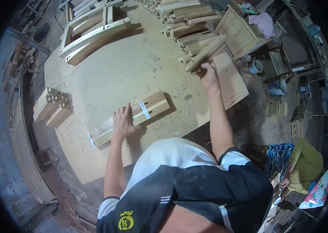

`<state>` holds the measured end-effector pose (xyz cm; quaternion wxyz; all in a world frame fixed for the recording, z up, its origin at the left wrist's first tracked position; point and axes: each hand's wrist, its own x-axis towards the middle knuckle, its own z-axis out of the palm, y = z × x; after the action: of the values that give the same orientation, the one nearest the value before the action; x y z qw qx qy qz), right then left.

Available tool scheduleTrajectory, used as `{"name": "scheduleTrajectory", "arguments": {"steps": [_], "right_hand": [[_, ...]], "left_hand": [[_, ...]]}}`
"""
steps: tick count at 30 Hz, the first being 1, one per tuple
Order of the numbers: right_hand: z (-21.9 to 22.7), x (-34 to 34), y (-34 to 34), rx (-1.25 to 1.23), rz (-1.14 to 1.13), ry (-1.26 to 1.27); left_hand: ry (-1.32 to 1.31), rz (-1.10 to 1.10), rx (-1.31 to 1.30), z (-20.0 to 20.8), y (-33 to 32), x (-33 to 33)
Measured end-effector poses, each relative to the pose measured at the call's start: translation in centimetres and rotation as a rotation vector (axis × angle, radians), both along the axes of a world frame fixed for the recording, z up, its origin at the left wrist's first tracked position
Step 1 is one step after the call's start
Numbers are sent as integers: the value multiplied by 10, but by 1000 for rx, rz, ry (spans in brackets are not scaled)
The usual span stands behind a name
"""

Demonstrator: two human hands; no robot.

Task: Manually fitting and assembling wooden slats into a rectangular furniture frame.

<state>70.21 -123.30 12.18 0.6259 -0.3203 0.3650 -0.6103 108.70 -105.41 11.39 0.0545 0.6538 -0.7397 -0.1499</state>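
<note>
My left hand (pixel 123 119) rests with spread fingers on a pair of long wooden bars (pixel 158 104) lying side by side on the table. White tape (pixel 144 110) crosses them near the right end, with more tape at the left end. Both bars have small dark slots near that right end. Out to the right, my right hand (pixel 209 73) is closed around the near end of a wooden piece (pixel 210 49). This piece slants up and away beside the stack of wooden pieces (pixel 191 29); part of the grip is hidden behind my fingers.
Jointed wooden frames (pixel 98 35) stand at the table's far left. A block of slotted bars (pixel 51 105) sits at its left edge. Beyond the right side are a wooden cabinet (pixel 239 31) and buckets (pixel 255 66). Another person (pixel 305 165) crouches at lower right.
</note>
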Motion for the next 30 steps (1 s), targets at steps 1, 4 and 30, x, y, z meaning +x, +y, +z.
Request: {"name": "scheduleTrajectory", "arguments": {"steps": [1,4,30], "right_hand": [[5,-1,15,-16,71,-76],[56,15,64,102,96,-449],[36,102,93,-519,684,762]], "left_hand": [[-3,-5,-1,1,-1,0],[40,-3,61,4,-2,1],[1450,529,-317,112,-70,-108]]}}
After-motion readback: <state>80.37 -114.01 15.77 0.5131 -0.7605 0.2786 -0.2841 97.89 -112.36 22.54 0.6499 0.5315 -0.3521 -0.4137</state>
